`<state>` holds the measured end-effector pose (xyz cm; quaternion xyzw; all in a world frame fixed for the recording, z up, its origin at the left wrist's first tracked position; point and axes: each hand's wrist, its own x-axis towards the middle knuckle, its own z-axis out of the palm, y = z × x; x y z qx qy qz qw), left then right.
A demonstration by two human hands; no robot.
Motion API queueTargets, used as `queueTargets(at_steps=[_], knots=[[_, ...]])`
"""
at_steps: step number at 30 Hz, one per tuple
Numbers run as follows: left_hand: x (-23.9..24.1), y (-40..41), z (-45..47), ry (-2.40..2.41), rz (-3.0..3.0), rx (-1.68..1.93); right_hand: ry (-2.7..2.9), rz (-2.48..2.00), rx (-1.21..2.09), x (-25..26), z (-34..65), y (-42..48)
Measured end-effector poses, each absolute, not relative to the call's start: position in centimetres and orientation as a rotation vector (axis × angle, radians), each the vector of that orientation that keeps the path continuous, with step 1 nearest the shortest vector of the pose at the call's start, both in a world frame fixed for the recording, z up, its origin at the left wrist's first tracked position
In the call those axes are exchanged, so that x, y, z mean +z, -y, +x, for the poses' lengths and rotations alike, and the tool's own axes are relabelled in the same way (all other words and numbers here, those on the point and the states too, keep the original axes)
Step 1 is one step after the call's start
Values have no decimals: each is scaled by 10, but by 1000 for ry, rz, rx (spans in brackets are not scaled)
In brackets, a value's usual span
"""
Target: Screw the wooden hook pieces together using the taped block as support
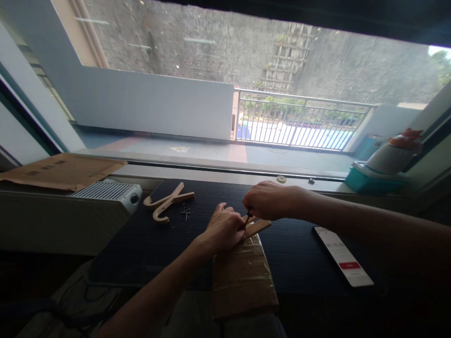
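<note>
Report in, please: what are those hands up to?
Right hand gripping slim dark tool; left hand against wooden piece at taped block's far end. Small metal pieces off left, apart from both hands.

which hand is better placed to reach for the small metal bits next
Probably the left hand: it is nearer the metal bits, though seemingly steadying the wooden piece; the right hand is farther away, gripping a dark tool.

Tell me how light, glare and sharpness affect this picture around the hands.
Head view: window light from behind leaves the hands shaded and black table dark; head view: pale streaks cross the glass, and tape glints on the wrapped block; head view: the tip of the dark tool is unclear; head view: the phone is bright, its small print unreadable.
</note>
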<state>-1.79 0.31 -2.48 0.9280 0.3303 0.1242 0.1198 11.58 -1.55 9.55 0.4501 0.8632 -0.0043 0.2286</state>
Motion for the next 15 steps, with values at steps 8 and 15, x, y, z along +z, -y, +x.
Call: queueTargets(at_steps=[8, 15], knots=[[-29, -5, -19, -946, 2721, 390, -2327, 1239, 10, 101, 104, 18], [-31, -5, -19, -940, 2717, 453, -2408, 1126, -174, 101, 103, 8]])
